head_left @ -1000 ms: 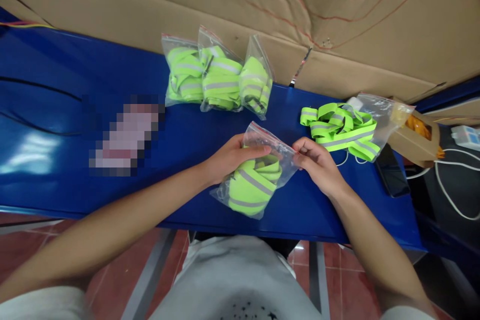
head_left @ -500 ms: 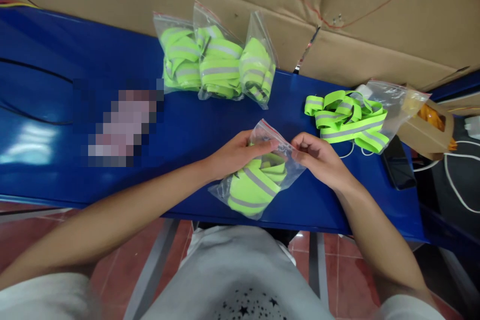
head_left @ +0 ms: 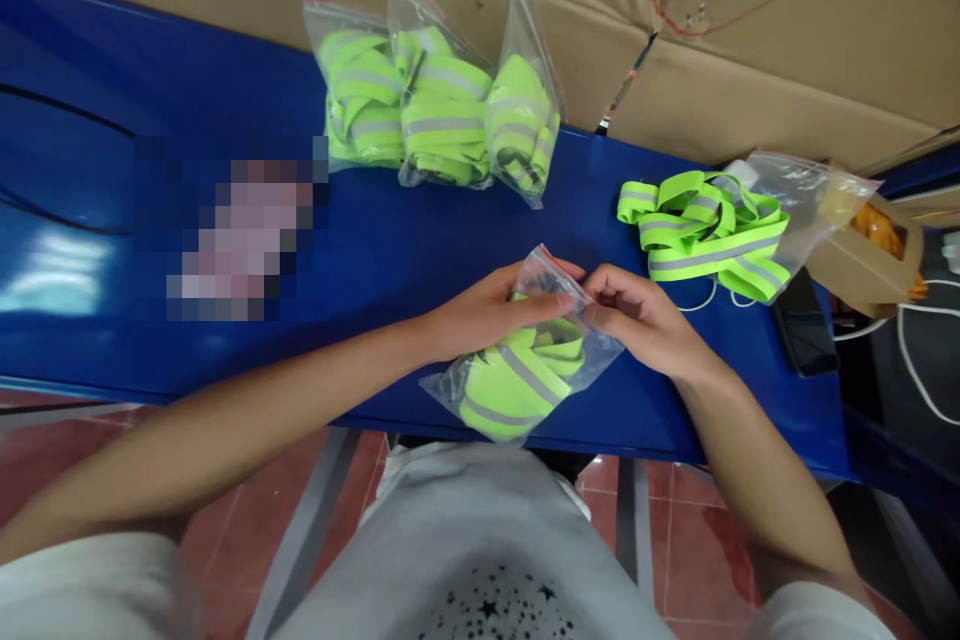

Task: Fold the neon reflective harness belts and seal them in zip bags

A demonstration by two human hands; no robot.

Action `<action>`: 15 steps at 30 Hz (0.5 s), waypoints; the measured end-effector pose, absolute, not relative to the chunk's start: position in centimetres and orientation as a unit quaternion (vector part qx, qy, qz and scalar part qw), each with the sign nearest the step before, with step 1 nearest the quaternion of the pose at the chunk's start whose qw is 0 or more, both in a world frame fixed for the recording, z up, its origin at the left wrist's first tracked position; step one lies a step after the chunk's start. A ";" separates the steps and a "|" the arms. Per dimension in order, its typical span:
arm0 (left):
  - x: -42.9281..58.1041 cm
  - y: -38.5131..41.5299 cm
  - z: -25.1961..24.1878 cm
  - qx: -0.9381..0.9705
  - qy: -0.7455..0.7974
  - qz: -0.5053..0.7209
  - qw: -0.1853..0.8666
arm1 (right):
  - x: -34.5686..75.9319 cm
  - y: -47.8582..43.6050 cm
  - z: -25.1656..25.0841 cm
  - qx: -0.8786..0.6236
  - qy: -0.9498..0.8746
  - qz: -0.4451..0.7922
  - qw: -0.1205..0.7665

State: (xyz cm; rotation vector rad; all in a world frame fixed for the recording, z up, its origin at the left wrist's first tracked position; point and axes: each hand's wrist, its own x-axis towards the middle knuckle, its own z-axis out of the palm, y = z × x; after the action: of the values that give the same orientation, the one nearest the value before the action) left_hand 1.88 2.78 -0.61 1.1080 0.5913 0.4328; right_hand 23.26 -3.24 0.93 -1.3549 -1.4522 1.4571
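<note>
A clear zip bag (head_left: 600, 350) with a red-lined top edge lies tilted at the table's front. Inside it is a bundled neon-yellow reflective strap (head_left: 517, 385) with grey stripes. My left hand (head_left: 499, 310) grips the bag near its top, thumb across the front and fingers behind. My right hand (head_left: 637, 315) pinches the bag's zip edge at its right end, fingers curled. The fingertips of both hands nearly meet along the zip. Part of the bag's upper side is hidden by my left hand.
Several filled zip bags (head_left: 446, 120) lean against the cardboard (head_left: 787, 85) at the back. Right of my hands sits a loose reflective strap (head_left: 712, 235) beside another clear bag (head_left: 810, 195). A phone (head_left: 806, 330), cables and an open box (head_left: 870, 255) are farther right. A pixelated patch (head_left: 247, 240) lies left on the blue table (head_left: 375, 240).
My left thumb has slid along the zip toward my right hand, and the two hands are closer together. The view has shifted slightly.
</note>
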 end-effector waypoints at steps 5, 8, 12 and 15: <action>1.7 2.6 -0.7 0.543 0.241 0.177 0.785 | 22.8 -3.3 1.1 -0.517 -0.544 0.569 0.336; 1.6 2.4 -0.9 0.557 0.226 0.169 0.781 | 22.7 -3.4 1.1 -0.506 -0.543 0.584 0.328; 1.6 2.3 -1.3 0.581 0.219 0.158 0.768 | 22.7 -3.5 1.1 -0.517 -0.535 0.583 0.327; 1.5 2.2 -1.4 0.583 0.214 0.152 0.769 | 22.6 -3.6 1.1 -0.509 -0.543 0.583 0.327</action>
State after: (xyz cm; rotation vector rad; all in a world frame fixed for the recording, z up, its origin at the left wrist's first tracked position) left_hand 1.55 2.22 -1.43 1.2651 0.4639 0.3297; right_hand 22.58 -3.63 1.07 -1.3340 -1.4214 1.5267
